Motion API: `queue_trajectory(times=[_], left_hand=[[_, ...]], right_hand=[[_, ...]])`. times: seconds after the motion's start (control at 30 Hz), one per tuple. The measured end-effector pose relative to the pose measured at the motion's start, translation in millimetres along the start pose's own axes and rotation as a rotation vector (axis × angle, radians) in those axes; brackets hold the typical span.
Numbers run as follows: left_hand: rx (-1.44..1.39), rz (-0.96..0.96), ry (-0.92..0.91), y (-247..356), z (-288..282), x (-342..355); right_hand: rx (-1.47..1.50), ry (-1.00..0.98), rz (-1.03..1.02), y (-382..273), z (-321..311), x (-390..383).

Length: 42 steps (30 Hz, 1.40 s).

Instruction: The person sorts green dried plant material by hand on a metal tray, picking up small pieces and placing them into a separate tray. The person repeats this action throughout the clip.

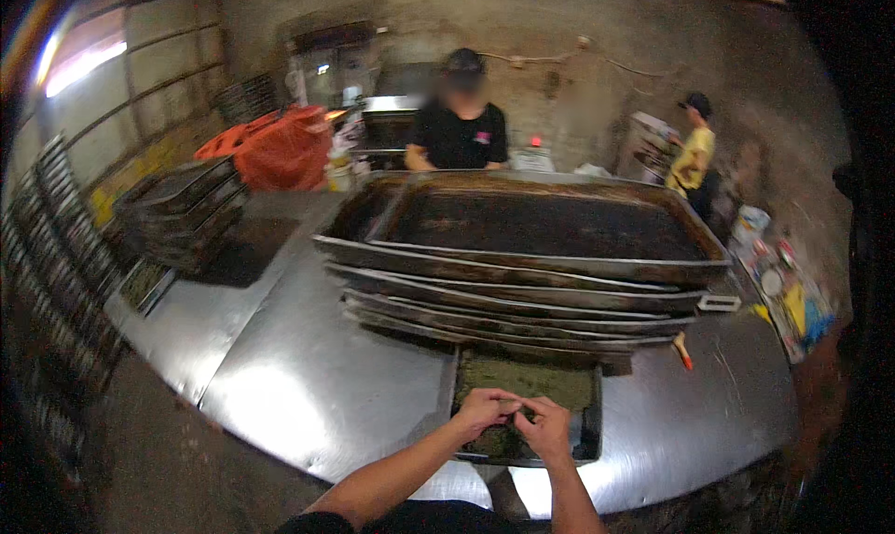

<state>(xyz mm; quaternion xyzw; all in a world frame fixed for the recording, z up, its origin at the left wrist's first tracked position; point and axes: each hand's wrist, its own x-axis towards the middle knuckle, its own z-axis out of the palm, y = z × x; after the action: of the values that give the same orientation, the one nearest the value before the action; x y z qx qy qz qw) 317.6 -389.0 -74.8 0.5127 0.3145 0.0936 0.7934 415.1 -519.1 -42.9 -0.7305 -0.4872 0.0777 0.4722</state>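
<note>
My left hand (pixel 488 413) and my right hand (pixel 545 429) meet over a small dark rectangular tray (pixel 598 413) near the table's front edge. Their fingertips are pinched together and touch one another. Whatever lies between them, if anything, is too small to make out. A greenish-brown layer (pixel 531 375) of loose-looking stuff covers the tray's bottom. Just beyond it rises a stack of several large, dark, shallow metal trays (pixel 559 224), whose lower edge overhangs the small tray's far end.
An orange-handled tool (pixel 684 351) lies right of the stack on the metal table (pixel 373 385). More dark trays (pixel 182 212) are piled at the left, near an orange cover (pixel 280 147). A co-worker (pixel 461 128) stands across the table; another person in yellow (pixel 690 152) is farther right.
</note>
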Motion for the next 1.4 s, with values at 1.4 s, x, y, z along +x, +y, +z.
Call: queue_trajectory(times=[1.4], left_hand=[[-0.181, -0.173, 0.068, 5.4, -16.1, -35.6]], right_hand=[[-0.292, 0.101, 0.265, 27.9, -3.9, -10.2]])
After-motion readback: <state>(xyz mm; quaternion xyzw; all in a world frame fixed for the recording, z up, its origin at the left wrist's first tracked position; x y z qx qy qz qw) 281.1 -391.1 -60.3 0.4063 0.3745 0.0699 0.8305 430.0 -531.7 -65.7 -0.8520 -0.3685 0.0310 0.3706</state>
